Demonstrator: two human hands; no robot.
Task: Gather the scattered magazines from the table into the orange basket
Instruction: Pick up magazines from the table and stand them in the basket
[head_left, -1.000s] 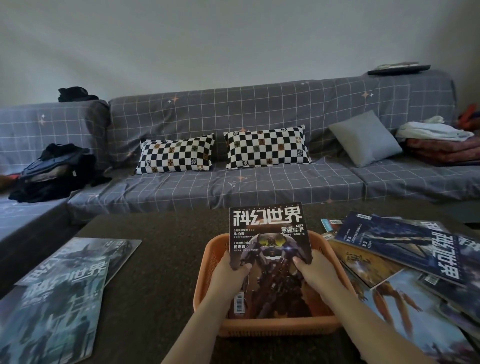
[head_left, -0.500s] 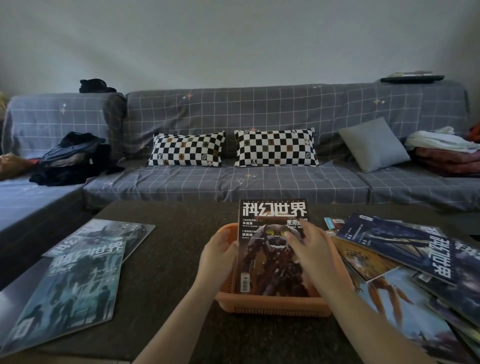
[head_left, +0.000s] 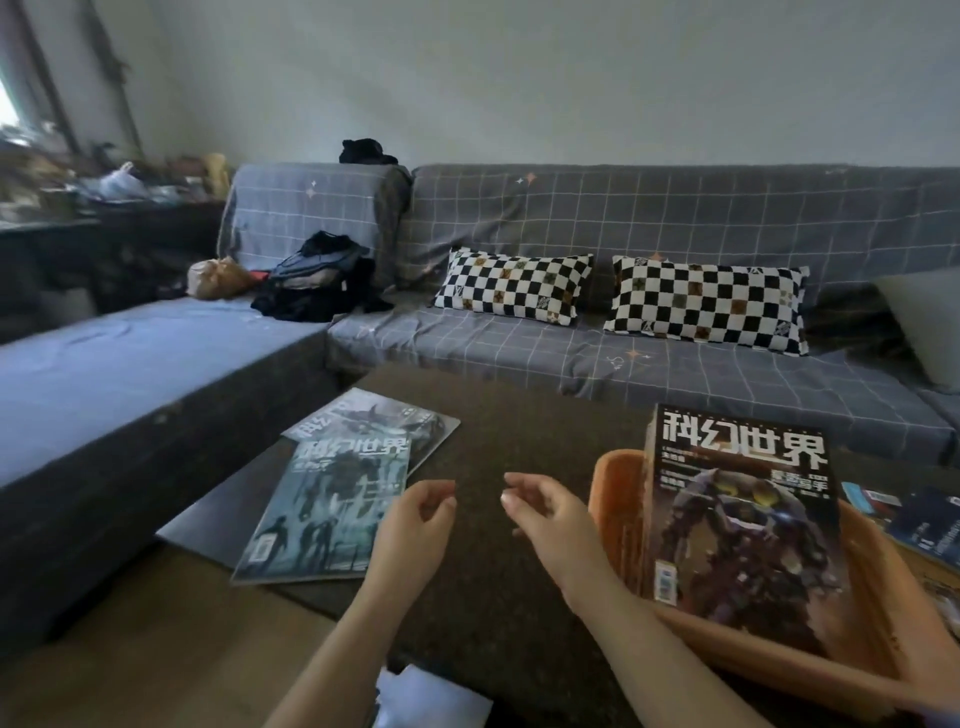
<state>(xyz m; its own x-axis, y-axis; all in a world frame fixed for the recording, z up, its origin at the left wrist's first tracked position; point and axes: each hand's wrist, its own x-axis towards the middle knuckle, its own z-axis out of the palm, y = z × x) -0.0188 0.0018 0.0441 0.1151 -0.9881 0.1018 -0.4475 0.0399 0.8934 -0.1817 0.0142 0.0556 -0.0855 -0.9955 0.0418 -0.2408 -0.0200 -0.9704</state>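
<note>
Grey checked cloth covers the sofa (head_left: 675, 374) along the far wall, with two black-and-white chequered cushions (head_left: 514, 286) on its seat and a heap of dark clothes (head_left: 319, 280) at 10 o'clock. Before it stands the dark speckled desk (head_left: 519, 431). At 3 o'clock on the desk sits the orange basket (head_left: 613, 499), and a magazine (head_left: 737, 519) stands in it, leaning back, its cover facing the camera: bold white Chinese title across the top, a dark armoured robot figure below, a barcode at the lower left corner. At 9 o'clock two more magazines lie flat on the desk, overlapping: a blue-grey one (head_left: 327, 509) with dark figures and a white title lies on top, nearer the camera, and a paler grey one (head_left: 374, 421) shows behind it. More magazines (head_left: 919, 525) peep out at the right edge, beyond the basket.

Both hands hover over the desk between the basket and the flat pair. The left hand (head_left: 410, 530) has a loose grip, fingers lightly curled, holding nothing, just beside the blue-grey cover's edge. The right hand (head_left: 545, 514) is likewise relaxed and empty, near the basket's left wall
</note>
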